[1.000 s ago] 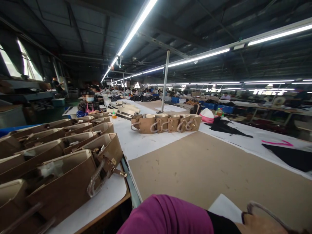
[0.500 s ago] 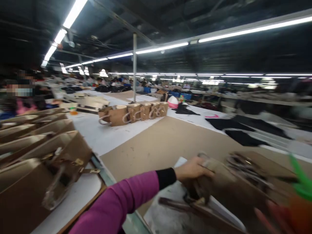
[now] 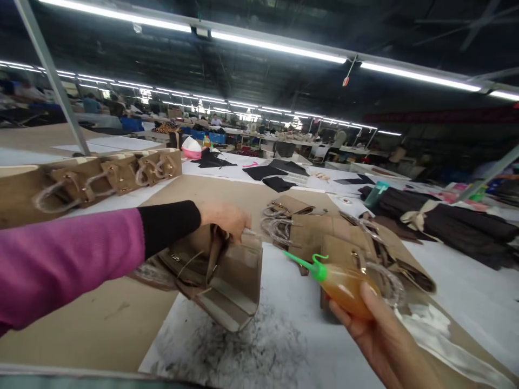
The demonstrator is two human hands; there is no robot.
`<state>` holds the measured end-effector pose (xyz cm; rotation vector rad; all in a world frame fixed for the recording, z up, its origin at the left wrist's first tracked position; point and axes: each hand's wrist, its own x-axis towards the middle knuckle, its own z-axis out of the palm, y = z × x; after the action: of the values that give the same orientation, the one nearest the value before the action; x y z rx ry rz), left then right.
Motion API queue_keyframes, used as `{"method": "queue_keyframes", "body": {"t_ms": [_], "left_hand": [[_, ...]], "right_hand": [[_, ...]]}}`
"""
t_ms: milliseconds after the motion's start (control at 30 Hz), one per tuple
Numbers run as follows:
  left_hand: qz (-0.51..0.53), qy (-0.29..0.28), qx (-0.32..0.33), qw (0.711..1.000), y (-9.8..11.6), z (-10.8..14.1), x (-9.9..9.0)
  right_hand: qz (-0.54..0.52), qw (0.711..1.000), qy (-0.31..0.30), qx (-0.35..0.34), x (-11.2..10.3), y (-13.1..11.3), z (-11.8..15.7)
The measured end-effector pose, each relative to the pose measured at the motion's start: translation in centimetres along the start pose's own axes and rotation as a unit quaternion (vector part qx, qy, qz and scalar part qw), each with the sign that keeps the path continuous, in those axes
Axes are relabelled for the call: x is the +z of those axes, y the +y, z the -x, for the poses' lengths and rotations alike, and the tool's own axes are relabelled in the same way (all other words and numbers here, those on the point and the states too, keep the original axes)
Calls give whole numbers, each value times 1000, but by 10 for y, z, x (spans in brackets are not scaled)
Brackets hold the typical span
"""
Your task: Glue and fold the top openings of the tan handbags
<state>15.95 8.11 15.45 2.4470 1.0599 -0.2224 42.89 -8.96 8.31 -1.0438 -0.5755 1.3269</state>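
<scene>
Smudged paper (image 3: 284, 346) lies partly under the brown bag (image 3: 239, 281), just below the left hand (image 3: 227, 216), fingers closed at its edge; I note the right hand (image 3: 383, 329) clamped round the amber bottle (image 3: 344, 289): oversqueezing risks drips.

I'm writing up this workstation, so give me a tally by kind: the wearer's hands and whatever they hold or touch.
Hands (left hand, right hand): 2
Squeeze bottle, in the right hand: 1
Open brown handbag, at the left hand: 1
Total: 4
</scene>
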Motion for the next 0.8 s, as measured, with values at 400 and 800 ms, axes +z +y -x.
{"method": "queue_keyframes", "body": {"t_ms": [400,800], "left_hand": [[0,1,35,999,-8,-30,41],[285,-45,73,955,-32,-25,46]], "right_hand": [[331,918,30,-218,-27,10,-12],[354,906,16,-233,-10,14,-31]]}}
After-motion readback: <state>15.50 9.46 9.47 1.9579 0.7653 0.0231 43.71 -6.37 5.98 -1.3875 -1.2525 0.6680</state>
